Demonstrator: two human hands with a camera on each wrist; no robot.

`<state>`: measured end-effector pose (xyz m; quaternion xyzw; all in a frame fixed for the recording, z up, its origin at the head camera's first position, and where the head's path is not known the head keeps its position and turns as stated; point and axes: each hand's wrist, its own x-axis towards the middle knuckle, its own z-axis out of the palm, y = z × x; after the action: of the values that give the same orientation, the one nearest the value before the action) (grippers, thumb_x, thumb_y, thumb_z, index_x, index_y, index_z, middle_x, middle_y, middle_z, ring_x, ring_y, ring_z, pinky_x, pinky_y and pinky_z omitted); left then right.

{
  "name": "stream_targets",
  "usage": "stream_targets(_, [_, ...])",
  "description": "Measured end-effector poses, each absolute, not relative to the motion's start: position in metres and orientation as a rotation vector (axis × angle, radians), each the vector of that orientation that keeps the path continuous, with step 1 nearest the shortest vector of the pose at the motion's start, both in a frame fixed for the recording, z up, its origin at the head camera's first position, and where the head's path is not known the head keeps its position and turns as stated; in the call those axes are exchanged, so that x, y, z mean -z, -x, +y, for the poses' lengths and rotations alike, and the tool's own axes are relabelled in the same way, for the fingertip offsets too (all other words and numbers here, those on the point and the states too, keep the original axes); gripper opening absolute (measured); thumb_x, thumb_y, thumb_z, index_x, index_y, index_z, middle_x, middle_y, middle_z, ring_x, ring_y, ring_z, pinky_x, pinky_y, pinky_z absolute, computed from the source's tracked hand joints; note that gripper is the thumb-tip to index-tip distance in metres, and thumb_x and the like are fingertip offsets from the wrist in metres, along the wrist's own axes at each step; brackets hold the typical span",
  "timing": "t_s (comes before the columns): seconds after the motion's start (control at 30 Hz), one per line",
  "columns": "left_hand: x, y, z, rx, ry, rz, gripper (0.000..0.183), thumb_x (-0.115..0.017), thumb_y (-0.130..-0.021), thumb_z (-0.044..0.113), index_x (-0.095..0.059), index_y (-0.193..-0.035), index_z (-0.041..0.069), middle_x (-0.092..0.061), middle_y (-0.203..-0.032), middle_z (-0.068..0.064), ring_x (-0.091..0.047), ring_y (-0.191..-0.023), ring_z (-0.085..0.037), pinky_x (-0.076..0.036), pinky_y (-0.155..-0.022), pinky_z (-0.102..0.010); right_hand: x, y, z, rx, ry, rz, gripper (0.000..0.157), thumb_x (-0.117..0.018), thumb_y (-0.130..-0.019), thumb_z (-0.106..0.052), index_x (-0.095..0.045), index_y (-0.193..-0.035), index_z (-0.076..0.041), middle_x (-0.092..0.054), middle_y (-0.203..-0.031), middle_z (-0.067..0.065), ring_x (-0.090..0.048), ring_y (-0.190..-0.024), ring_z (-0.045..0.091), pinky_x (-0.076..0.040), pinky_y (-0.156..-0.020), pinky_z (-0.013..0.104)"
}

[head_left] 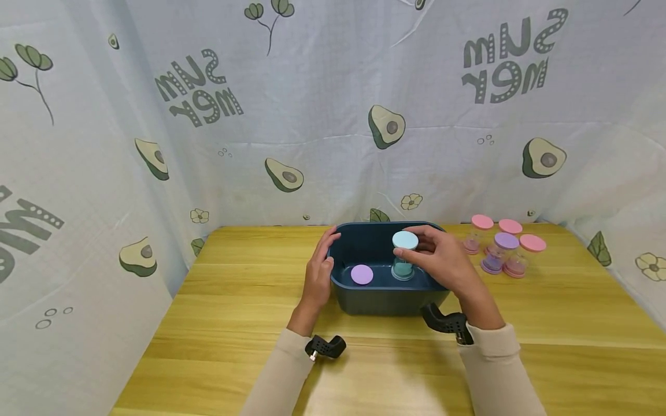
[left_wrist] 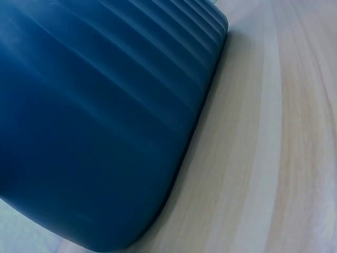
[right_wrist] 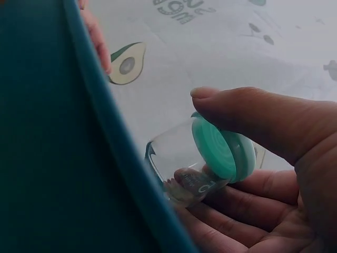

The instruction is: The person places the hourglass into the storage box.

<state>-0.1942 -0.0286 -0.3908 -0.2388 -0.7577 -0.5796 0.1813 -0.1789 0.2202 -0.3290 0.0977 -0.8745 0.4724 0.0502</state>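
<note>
My right hand (head_left: pixel 442 254) pinches a clear sand timer with a pale blue-green cap (head_left: pixel 405 240), upright within the dark blue bin (head_left: pixel 390 293). In the right wrist view its thumb lies against the cap (right_wrist: pixel 226 150), while the fingers curl under the clear body (right_wrist: pixel 181 158); the bin's rim hides the far end. My left hand (head_left: pixel 317 274) rests along the bin's left side, fingers fairly straight near the rim. A second timer stands in the bin, only its purple cap (head_left: pixel 362 274) showing clearly. The left wrist view holds just the ribbed bin wall (left_wrist: pixel 105 116) and table.
Right of the bin stand several more timers, pink-capped ones (head_left: pixel 533 243) and a purple-capped one (head_left: pixel 506 241), close together. The wooden table (head_left: pixel 234 323) ends at a printed curtain (head_left: pixel 322 115) behind and at the sides.
</note>
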Motion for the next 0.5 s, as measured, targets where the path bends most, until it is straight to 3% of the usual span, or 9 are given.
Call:
stream_targets(0.33, [0.389, 0.198, -0.027, 1.647, 0.657, -2.148, 0.05, -0.03, -0.088, 0.0, -0.046, -0.134, -0.009, -0.036, -0.149, -0.025, -0.031, -0.139, -0.037, -0.024, -0.112, -0.055, 0.338, 0.193, 0.22, -1.444, -0.302, -2.706, 0.057, -0.073, -0.083, -0.037, -0.056, -0.126, -0.004, -0.063, -0.114, 0.015, -0.065, -0.103, 0.031, -0.055, -0.084, 0.043])
stream_targets(0.5, [0.409, 0.213, -0.027, 1.642, 0.654, -2.136, 0.051, -0.029, -0.089, 0.001, -0.046, -0.137, -0.005, -0.035, -0.151, -0.021, -0.03, -0.141, -0.033, -0.023, -0.112, -0.055, 0.34, 0.197, 0.221, -1.425, -0.313, -2.727, 0.056, -0.073, -0.083, -0.038, -0.057, -0.125, -0.004, -0.063, -0.113, 0.015, -0.065, -0.102, 0.031, -0.054, -0.085, 0.044])
